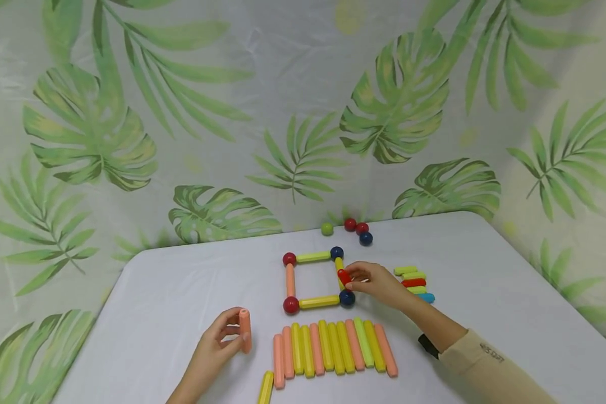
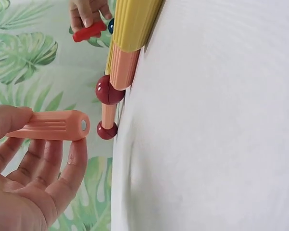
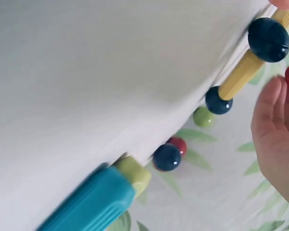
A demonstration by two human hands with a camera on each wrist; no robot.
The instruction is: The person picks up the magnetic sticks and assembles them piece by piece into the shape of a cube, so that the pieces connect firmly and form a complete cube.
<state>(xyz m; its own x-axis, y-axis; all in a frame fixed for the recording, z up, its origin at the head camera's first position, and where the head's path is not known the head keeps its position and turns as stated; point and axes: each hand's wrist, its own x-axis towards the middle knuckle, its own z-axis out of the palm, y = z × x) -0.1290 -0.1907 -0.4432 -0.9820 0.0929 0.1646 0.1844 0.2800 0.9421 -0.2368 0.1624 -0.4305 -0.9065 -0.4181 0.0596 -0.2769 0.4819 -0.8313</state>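
My left hand (image 1: 217, 342) pinches a salmon magnetic stick (image 1: 245, 331) upright above the table; the left wrist view shows a round metal disc in its end. My right hand (image 1: 379, 283) grips a short red magnetic stick (image 1: 344, 277) over the right side of a square. That square has two red balls (image 1: 291, 305) at its left corners and two dark blue balls (image 1: 347, 298) at its right corners. A salmon stick (image 1: 290, 280) makes its left side, a yellow-green stick (image 1: 313, 257) the far side, and yellow sticks (image 1: 319, 302) the near and right sides.
A row of several salmon, yellow and green sticks (image 1: 339, 348) lies in front of the square. One yellow stick (image 1: 265, 387) lies apart, near the front. Short coloured sticks (image 1: 414, 283) are stacked side by side at right. Loose balls (image 1: 362, 228) sit by the back edge.
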